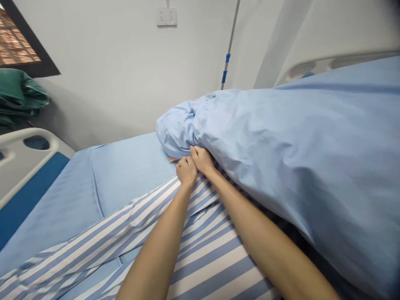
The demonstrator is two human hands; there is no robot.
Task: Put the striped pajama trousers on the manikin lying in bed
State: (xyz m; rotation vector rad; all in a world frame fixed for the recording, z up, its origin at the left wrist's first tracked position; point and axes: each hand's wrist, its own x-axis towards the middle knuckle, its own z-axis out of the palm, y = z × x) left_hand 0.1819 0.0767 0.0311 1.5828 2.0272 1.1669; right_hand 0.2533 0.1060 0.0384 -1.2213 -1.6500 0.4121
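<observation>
Our left hand [186, 171] and our right hand [202, 160] are closed tight, and they touch each other. They grab the bottom edge of a big, puffy, light blue cloth quilt [265, 166], which lies in a high heap on the right. Under our arms is a blue and white striped cloth [203, 258], on a smooth light blue bed sheet [125, 175]. A white plastic bed rail [28, 143] stands at the left.

Duvet cover [275, 166]: pale blue, plain. Bed sheet [128, 171]: pale blue, plain. Striped cloth [206, 258]: blue and white stripes. Folded cloth [18, 93]: dark green. Bed rail [28, 166]: off-white, deep blue band. Wall [109, 71]: pale grey.
</observation>
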